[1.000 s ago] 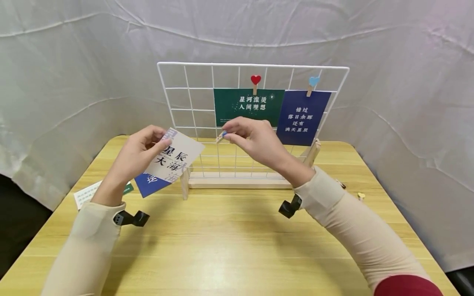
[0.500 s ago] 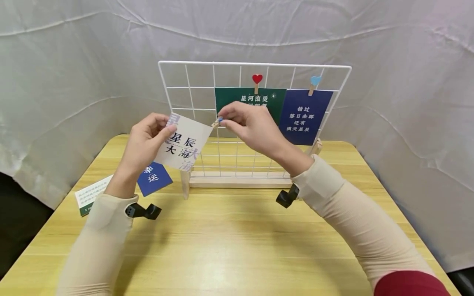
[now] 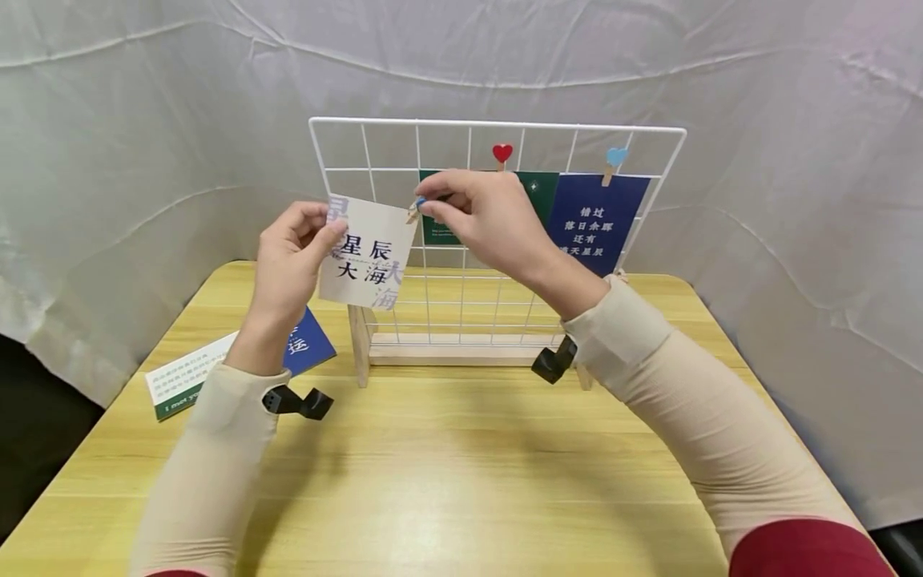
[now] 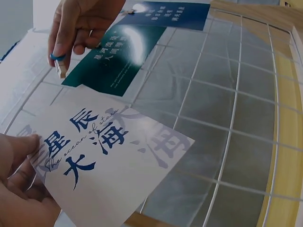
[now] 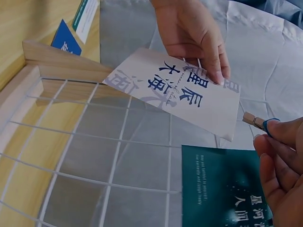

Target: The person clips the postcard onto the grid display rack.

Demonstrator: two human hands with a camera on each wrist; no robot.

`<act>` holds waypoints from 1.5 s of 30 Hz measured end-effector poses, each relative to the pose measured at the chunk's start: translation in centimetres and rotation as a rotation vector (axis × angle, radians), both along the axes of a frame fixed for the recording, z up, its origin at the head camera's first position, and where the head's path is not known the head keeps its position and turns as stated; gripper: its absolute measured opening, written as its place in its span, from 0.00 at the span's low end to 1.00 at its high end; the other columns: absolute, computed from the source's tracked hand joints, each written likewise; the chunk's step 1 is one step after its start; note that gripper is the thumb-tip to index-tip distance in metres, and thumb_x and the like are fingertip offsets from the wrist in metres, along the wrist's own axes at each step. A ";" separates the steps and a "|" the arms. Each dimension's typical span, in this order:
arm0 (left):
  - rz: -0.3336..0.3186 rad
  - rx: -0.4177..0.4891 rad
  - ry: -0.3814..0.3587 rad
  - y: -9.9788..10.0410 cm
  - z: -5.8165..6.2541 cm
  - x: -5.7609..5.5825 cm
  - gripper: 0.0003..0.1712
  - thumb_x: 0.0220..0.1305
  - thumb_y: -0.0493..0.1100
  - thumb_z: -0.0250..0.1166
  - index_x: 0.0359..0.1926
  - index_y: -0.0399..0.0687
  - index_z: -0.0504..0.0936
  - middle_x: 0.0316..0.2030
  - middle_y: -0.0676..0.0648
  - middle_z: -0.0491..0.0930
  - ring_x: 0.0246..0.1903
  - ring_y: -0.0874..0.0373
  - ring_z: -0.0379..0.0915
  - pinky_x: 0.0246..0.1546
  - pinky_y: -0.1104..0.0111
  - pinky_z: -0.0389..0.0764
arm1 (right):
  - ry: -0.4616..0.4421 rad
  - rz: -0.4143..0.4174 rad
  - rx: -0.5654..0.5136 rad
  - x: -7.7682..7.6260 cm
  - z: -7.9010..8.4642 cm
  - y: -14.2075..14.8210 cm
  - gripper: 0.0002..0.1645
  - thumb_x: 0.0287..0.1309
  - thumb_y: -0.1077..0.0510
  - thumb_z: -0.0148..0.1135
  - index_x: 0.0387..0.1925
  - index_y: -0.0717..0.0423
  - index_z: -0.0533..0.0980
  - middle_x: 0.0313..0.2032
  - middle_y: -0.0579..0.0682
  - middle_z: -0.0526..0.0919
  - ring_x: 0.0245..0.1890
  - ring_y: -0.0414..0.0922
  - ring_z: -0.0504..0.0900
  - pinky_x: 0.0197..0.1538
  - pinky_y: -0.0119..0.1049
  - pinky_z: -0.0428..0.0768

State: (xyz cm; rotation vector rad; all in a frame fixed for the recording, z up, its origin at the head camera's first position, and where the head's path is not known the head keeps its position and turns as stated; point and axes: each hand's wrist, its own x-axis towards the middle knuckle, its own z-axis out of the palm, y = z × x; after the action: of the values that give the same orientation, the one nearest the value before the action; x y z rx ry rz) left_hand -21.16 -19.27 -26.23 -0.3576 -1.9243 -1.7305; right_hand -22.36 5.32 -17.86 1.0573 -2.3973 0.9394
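A white card (image 3: 368,260) with dark blue characters is pinched along its left edge by my left hand (image 3: 288,260), in front of the left part of a white wire grid (image 3: 461,124). My right hand (image 3: 490,220) pinches a small wooden clothespin (image 5: 254,120) by its blue-topped end. The clothespin's tip is close to the card's upper right corner, and in the right wrist view a gap shows between them. Behind my right hand a green card (image 4: 113,59) hangs on the grid. To its right hangs a dark blue card (image 3: 594,220).
A red heart clothespin (image 3: 502,152) and a light blue heart clothespin (image 3: 615,158) sit on the grid. The grid stands in a wooden base (image 3: 469,355) on the table (image 3: 433,473). At left lie a blue card (image 3: 312,344) and a white-and-green card (image 3: 187,373).
Both hands have risen towards the grid, the left also moving right with the white card. The card is now more upright, and the clothespin has come near its upper right corner.
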 end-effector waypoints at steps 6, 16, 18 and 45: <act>-0.012 0.109 0.008 0.7 0.3 -0.4 0.05 0.65 0.38 0.66 0.42 0.44 0.82 0.35 0.48 0.83 0.36 0.55 0.77 0.36 0.71 0.77 | 0.096 -0.058 0.057 -0.3 1.4 -0.4 0.12 0.64 0.56 0.64 0.46 0.55 0.84 0.43 0.47 0.84 0.31 0.35 0.79 0.38 0.30 0.75; -0.005 0.213 0.014 1.5 0.4 -0.9 0.08 0.64 0.40 0.67 0.43 0.43 0.82 0.37 0.44 0.82 0.36 0.54 0.74 0.36 0.71 0.77 | 0.096 -0.128 0.161 -0.8 3.1 -1.1 0.12 0.67 0.54 0.60 0.46 0.54 0.83 0.43 0.45 0.85 0.36 0.36 0.82 0.45 0.31 0.77; -0.008 0.216 0.022 1.6 0.5 -0.9 0.08 0.64 0.40 0.67 0.44 0.43 0.81 0.38 0.43 0.82 0.37 0.53 0.75 0.36 0.70 0.77 | 0.103 -0.140 0.170 -0.9 3.4 -1.3 0.12 0.68 0.54 0.59 0.46 0.52 0.83 0.42 0.44 0.86 0.36 0.36 0.82 0.45 0.32 0.77; 0.094 0.336 0.050 3.4 0.9 -1.9 0.06 0.61 0.38 0.69 0.40 0.44 0.84 0.35 0.45 0.84 0.34 0.55 0.77 0.36 0.69 0.78 | 0.183 -0.299 0.417 -1.2 6.3 -3.8 0.14 0.70 0.52 0.56 0.49 0.48 0.84 0.47 0.41 0.86 0.48 0.38 0.82 0.59 0.34 0.72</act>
State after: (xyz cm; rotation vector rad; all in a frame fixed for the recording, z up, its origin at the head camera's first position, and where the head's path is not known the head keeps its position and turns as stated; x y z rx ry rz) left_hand -23.04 -15.84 -25.30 -0.1804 -1.5533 -1.9190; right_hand -23.56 1.55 -11.52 0.8337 -2.5547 0.2364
